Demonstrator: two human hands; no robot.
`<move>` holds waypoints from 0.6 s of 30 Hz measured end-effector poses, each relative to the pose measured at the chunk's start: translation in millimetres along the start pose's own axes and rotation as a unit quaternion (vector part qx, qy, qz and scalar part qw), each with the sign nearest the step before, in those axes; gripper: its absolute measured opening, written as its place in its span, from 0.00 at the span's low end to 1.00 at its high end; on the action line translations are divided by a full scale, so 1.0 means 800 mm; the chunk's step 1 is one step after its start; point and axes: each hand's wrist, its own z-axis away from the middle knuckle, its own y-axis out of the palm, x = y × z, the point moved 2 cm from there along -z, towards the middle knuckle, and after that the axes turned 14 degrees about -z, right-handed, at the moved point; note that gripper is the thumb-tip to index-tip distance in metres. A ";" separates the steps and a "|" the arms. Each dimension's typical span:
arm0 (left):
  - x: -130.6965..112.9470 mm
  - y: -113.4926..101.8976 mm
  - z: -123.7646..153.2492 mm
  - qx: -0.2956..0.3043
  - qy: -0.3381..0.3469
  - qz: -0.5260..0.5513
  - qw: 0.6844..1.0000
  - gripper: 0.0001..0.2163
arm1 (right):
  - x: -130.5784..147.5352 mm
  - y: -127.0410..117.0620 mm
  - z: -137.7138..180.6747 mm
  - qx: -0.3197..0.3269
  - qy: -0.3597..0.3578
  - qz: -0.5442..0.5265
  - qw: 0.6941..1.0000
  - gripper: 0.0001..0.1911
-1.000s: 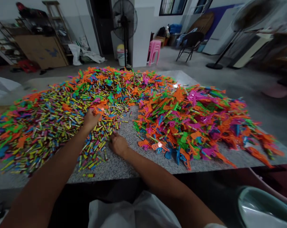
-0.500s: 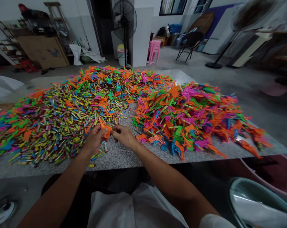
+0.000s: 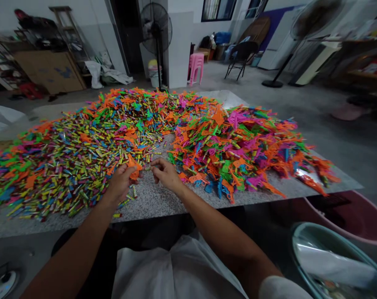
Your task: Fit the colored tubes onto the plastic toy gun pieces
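Two bare hands meet over the speckled stone table (image 3: 163,203), a little back from its near edge and left of the middle of that edge. The left hand (image 3: 119,182) is closed, holding an orange plastic toy pistol (image 3: 132,167) between thumb and fingers, above the bare strip of stone. The right hand (image 3: 167,174) faces it across a narrow gap, thumb and forefinger drawn close together, a small tube (image 3: 147,168) right at their tips; whether they grip it cannot be told. Left of the hands, a broad heap of small printed tubes (image 3: 88,162), mostly yellow with some blue and pink, spreads toward the table's left end, with orange, green and blue plastic pieces mixed in along its outer side. One tube (image 3: 117,215) lies apart, close to the near edge. On the right-hand side, a pile of toy pistols (image 3: 238,149) in orange, magenta, green and blue reaches toward the near right corner, a few pieces lying by the near edge. Below that corner stand a pink tub (image 3: 367,214) and, nearer the person, a green-rimmed tub (image 3: 316,224). Beyond the far edge are a pedestal fan (image 3: 156,29) and stacked pink stools (image 3: 196,66).
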 end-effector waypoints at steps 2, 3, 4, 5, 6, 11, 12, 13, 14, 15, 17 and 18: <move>-0.001 0.000 0.001 -0.016 0.016 0.007 1.000 0.21 | -0.002 -0.001 0.001 -0.029 0.004 -0.064 0.998 0.12; -0.002 0.001 0.001 -0.019 0.022 0.009 1.000 0.21 | -0.004 0.000 0.002 -0.032 0.005 -0.091 0.995 0.13; -0.003 0.002 0.002 -0.019 0.025 0.010 0.999 0.22 | -0.005 0.002 0.003 -0.034 0.006 -0.111 0.993 0.15; -0.003 0.004 0.002 -0.017 0.027 0.013 0.999 0.22 | -0.007 0.004 0.005 -0.034 0.008 -0.126 0.991 0.16; -0.004 0.005 0.003 -0.014 0.028 0.016 0.999 0.23 | -0.009 0.006 0.007 -0.033 0.012 -0.138 0.990 0.17; -0.007 0.011 0.004 -0.024 0.035 0.018 0.999 0.25 | -0.017 0.012 0.019 -0.027 0.024 -0.165 0.986 0.19; -0.008 0.011 0.004 -0.027 0.038 0.015 0.999 0.25 | -0.017 0.013 0.021 -0.027 0.026 -0.171 0.985 0.19; -0.007 0.011 0.004 -0.029 0.040 0.011 0.999 0.25 | -0.018 0.013 0.022 -0.028 0.028 -0.177 0.983 0.19; -0.007 0.012 0.004 -0.031 0.040 0.009 0.999 0.24 | -0.018 0.013 0.024 -0.031 0.030 -0.184 0.982 0.19; -0.007 0.012 0.004 -0.034 0.040 0.008 0.999 0.24 | -0.019 0.013 0.024 -0.033 0.031 -0.189 0.981 0.19; -0.007 0.013 0.005 -0.042 0.041 0.008 0.998 0.25 | -0.020 0.012 0.025 -0.036 0.032 -0.194 0.980 0.19; -0.007 0.014 0.006 -0.045 0.041 0.008 0.998 0.25 | -0.020 0.012 0.026 -0.036 0.031 -0.194 0.980 0.19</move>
